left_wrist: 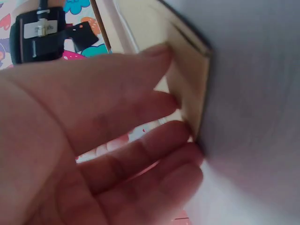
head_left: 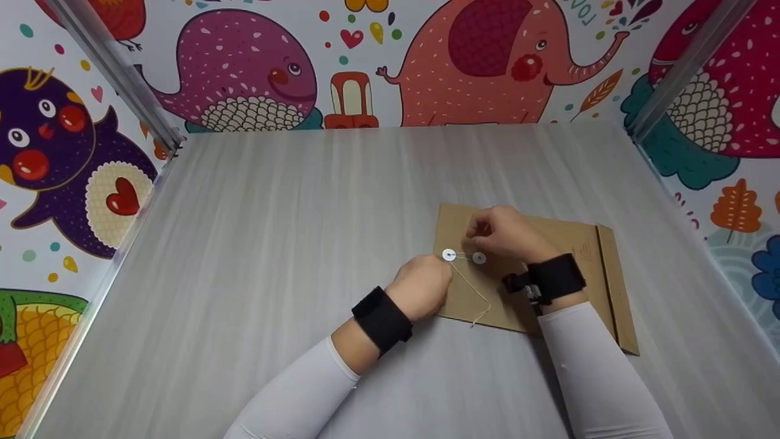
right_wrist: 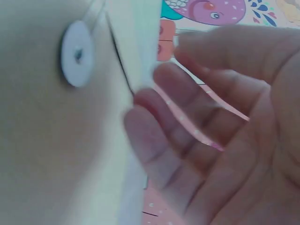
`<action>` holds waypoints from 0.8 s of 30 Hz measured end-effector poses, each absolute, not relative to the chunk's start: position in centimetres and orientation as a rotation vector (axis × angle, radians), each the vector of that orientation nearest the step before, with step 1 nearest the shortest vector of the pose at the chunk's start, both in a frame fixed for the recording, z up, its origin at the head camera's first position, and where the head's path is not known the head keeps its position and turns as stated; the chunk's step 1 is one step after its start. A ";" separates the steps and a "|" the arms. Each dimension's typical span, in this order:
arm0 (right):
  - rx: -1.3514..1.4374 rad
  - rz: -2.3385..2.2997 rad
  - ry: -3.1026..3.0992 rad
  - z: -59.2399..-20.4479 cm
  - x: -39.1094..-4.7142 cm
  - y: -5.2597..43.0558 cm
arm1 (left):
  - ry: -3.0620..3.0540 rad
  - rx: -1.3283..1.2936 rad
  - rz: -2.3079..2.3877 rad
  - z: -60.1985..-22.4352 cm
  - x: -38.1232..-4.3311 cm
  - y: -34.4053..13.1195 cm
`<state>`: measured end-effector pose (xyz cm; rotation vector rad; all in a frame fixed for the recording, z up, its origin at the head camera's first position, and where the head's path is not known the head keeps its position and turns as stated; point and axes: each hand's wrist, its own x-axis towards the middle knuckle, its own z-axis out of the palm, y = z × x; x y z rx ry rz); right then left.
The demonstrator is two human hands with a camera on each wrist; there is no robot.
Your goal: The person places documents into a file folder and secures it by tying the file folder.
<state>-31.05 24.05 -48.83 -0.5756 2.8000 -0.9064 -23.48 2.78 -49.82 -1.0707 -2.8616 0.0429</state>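
A brown paper string-tie envelope lies flat on the table. Two white button discs sit on it, the left disc and the right disc. Thin string runs between the discs, and its loose end trails down past the lower edge. My left hand holds the envelope's left edge; in the left wrist view the thumb lies on its face and the other fingers are at the edge. Over the upper middle of the envelope, my right hand hovers with fingers loosely bent and nothing between them.
A folded strip runs along the envelope's right end. The pale grey table is bordered by panels with cartoon animals, and metal posts stand at the back corners. Both wrists wear black straps.
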 end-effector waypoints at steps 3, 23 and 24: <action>-0.617 -0.879 2.713 -48.6 -30.9 24.0 | -2.910 -1.042 0.073 -49.9 -23.3 2.7; -0.505 -0.392 2.757 -48.6 -28.2 18.3 | -3.073 -0.809 -0.049 -49.7 -24.4 -0.3; -0.499 -0.355 2.782 -48.7 -28.0 17.9 | -3.077 -0.812 -0.051 -49.7 -24.4 -0.3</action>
